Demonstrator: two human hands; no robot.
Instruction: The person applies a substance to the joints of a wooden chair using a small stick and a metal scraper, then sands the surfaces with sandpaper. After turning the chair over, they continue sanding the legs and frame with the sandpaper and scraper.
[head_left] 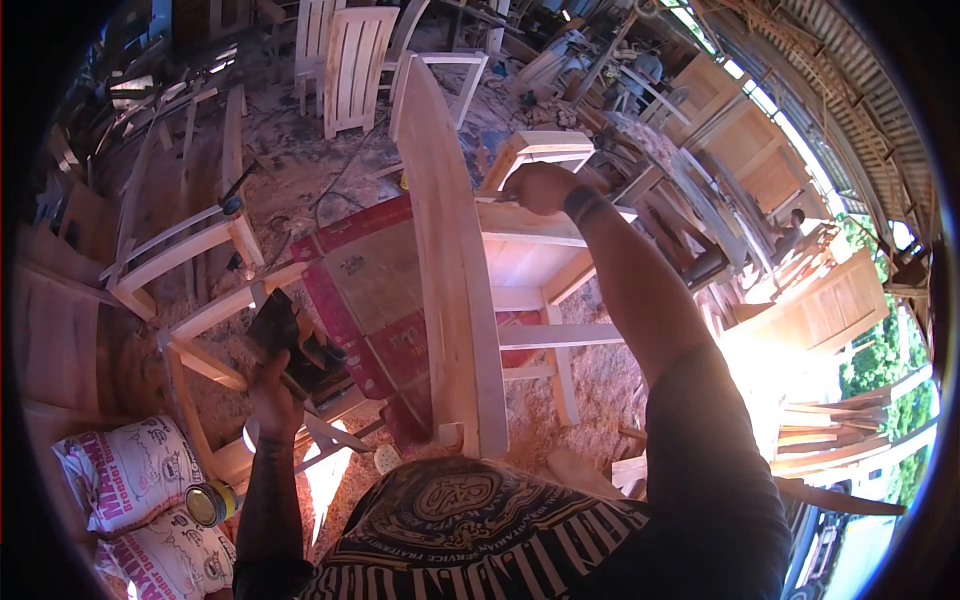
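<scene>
Head view, looking straight down over the person's chest: the right hand (540, 187) reaches out toward twelve o'clock, fingers curled shut over the top edge of an unfinished wooden chair frame (530, 260) that stands near the centre of the picture. A long curved wooden plank (455, 270) rises on edge just left of that frame, running from the person's belly up toward twelve o'clock, touching the chair frame at its side. Down at eight o'clock the left hand (272, 395) is closed around the rear of a dark power sander (290, 345), which rests on the rail of another bare wooden frame (200, 330) at nine o'clock. Flattened red cardboard (375, 290) lies on the sawdust floor between the two hands. At seven o'clock printed feed sacks (135, 480) sit beside a round tin (208, 503). Pale slatted chairs (350, 65) stand well apart at eleven o'clock, and stacked wooden furniture parts (790, 300) fill the three o'clock side, washed in sun glare.
</scene>
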